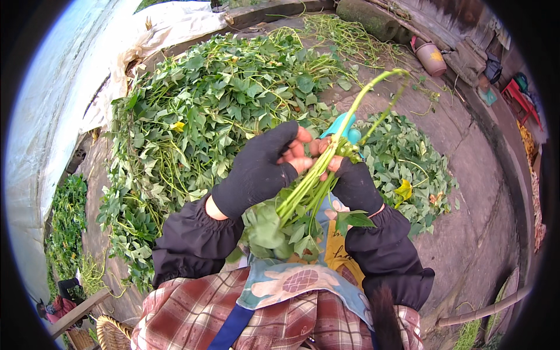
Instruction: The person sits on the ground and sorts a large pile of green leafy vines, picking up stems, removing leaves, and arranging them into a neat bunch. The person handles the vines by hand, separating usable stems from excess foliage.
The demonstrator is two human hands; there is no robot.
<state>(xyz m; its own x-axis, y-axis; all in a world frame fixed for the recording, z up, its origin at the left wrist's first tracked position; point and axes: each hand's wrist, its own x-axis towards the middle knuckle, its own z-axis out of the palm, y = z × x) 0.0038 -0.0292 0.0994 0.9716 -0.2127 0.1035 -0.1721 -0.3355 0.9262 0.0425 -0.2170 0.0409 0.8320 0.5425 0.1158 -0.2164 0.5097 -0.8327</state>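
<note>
My right hand (355,183), in a black fingerless glove, grips a bunch of green leafy stems (306,192), which look like sweet potato vine. The cut ends point away from me, with one long stalk bent over at the top. Its leaves (302,236) hang down over my flowered apron (297,280). Beside the bunch, my left hand (267,162), gloved the same way, has its fingers curled and apart; its thumb tip is close to the stems, and I see nothing held in it. Behind my right hand shows a partly hidden turquoise object (341,125).
A large heap of leafy vines (210,100) covers the ground ahead and left; a smaller leaf pile (407,175) lies right. Bare stalks (350,37) lie at the back. A bucket (429,57), red plastic stool (520,103), wicker basket (111,332) and another person (63,306) are around the edges.
</note>
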